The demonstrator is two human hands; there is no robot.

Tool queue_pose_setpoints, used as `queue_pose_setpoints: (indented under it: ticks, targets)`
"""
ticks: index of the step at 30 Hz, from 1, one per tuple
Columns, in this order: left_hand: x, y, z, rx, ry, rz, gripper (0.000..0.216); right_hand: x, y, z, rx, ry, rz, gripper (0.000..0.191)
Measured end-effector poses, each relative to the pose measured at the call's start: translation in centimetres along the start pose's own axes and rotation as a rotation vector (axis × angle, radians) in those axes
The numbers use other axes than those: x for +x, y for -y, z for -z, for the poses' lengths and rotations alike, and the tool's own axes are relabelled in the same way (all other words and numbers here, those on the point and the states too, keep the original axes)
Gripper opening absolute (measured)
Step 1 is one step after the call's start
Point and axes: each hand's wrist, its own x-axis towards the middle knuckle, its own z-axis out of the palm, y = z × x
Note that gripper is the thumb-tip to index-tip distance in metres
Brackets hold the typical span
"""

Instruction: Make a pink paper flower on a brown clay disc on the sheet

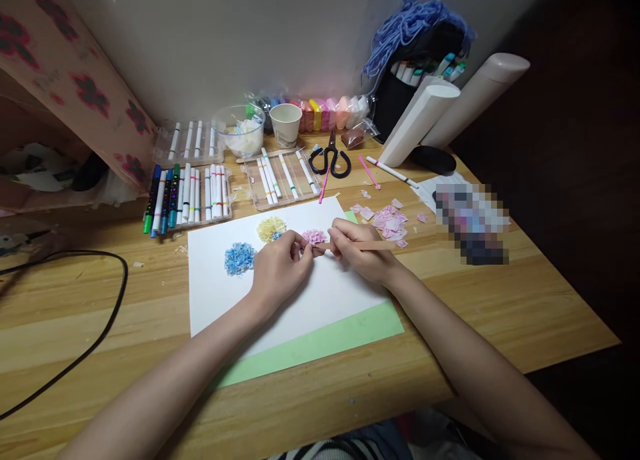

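Note:
My left hand (280, 265) rests on a white sheet (330, 293), fingers pinched together at the tip of a thin wooden stick (373, 245). My right hand (361, 248) grips that stick, which lies level and points left. Just beyond the fingertips sits a pink crumpled-paper cluster (314, 236) stuck on the sheet. A yellow cluster (271, 228) and a blue cluster (239, 258) lie to its left. What the left fingers pinch is too small to name. A green sheet (320, 343) lies under the white one.
Pink paper scraps (389, 220) lie right of the sheet. Behind are marker trays (187, 195), a clear tray (283, 177), black scissors (330, 159), a paper cup (286, 123), a plastic bowl (240, 130) and white tubes (420, 117). A black cable (107, 313) loops at left.

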Motion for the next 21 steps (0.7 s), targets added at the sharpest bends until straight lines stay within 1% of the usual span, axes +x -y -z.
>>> queue_pose_setpoints:
  ticks: [3,8,14,21]
  targets:
    - [0.0,0.1,-0.1,0.014,-0.003,-0.011,0.014,0.0,-0.1,-0.3,-0.026,0.004,0.004,0.039]
    - [-0.1,0.1,-0.1,0.027,-0.005,-0.014,0.013,0.1,-0.3,-0.7,-0.066,-0.025,0.042,0.037]
    - [-0.1,0.0,-0.2,0.049,-0.002,-0.021,0.01,0.2,-0.4,-0.9,-0.06,-0.019,0.027,0.036]
    - [-0.1,-0.2,0.0,-0.012,-0.037,-0.024,0.012,0.1,-0.8,-1.1,-0.049,-0.033,-0.001,0.037]
